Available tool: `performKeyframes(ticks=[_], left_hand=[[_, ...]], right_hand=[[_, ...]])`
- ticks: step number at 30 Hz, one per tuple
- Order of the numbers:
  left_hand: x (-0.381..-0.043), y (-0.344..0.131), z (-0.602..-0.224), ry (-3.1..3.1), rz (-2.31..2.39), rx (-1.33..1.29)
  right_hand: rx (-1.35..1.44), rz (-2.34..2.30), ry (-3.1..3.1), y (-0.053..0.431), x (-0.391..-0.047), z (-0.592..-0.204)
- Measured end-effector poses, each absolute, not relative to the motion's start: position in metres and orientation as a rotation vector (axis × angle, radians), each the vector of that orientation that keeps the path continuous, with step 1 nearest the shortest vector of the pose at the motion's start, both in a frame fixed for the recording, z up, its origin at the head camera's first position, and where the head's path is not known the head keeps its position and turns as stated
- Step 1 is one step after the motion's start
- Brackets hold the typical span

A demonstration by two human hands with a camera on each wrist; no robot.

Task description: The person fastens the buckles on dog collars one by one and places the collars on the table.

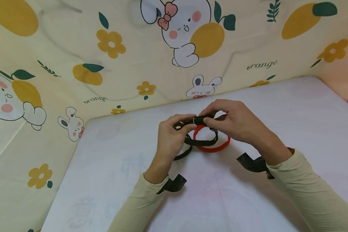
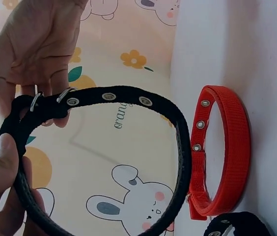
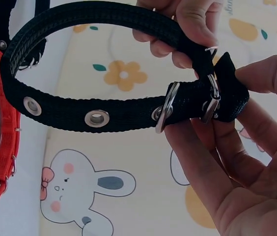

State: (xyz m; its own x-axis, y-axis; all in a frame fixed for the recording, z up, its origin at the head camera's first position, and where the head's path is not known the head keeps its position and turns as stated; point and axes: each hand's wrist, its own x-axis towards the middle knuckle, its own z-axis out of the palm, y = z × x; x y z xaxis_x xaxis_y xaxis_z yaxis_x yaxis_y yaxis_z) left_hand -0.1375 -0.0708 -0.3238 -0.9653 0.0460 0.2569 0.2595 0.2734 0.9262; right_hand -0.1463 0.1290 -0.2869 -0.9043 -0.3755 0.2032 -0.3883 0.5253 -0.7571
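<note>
A black pet collar [image 1: 201,142], buckled into a loop, is held up between both hands. Metal eyelets line its strap, and a metal buckle [image 3: 211,98] joins the ends. My left hand [image 1: 171,138] pinches the band beside the buckle, thumb on the near side. On the other side, my right hand [image 1: 235,120] grips the strap's free end and the buckle part between thumb and fingers. Behind the held loop a red collar [image 2: 234,147] stands on its edge on the table. A second black collar [image 1: 184,155] lies next to it, partly hidden by my left hand.
The white table [image 1: 104,180] stretches out on both sides of the hands. A cream cloth [image 1: 150,58] printed with rabbits and oranges hangs along its back and left. Black straps [image 1: 253,163] stick out from both sleeve cuffs.
</note>
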Motion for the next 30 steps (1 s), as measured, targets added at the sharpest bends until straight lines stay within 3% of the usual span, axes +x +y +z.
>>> performKeyframes(ticks=[30], left_hand=[[-0.1418,-0.0741,-0.324,-2.346,-1.791,-0.168]], right_hand=[[0.752,1.124,-2.71,0.1285,-0.1486,-0.2922]])
